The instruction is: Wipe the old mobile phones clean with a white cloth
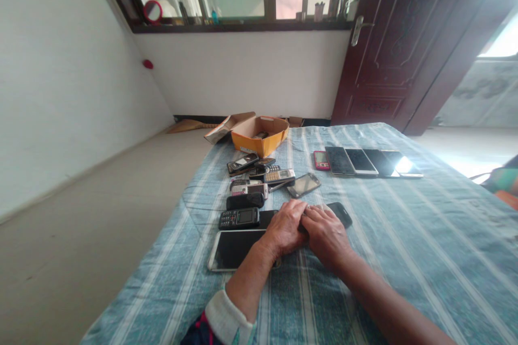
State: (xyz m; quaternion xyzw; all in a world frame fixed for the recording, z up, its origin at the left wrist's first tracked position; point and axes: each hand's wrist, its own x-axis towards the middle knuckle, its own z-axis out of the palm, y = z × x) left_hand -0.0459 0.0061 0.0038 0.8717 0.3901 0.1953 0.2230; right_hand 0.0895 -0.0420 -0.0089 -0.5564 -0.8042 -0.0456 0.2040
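My left hand (288, 227) and my right hand (327, 233) meet over the cloth-covered table, fingertips touching. Both have fingers bent and pressed together. A dark mobile phone (340, 214) sticks out from behind my right hand, whose fingers cover its near end. What lies under my left fingers is hidden. Beside my left forearm is a large white-framed smartphone (237, 250), partly covered by the wrist. Just beyond it are a black keypad phone (239, 218) and a dark flat phone (267, 219). A grey touchscreen phone (304, 185) rests farther back.
Several older phones (279, 175) are heaped at the table's left side, near an open orange cardboard box (261, 143). At the back right, several smartphones (361, 161) lie in a row with a small red phone (321, 160). The striped blue tablecloth (404, 248) hangs over the left edge.
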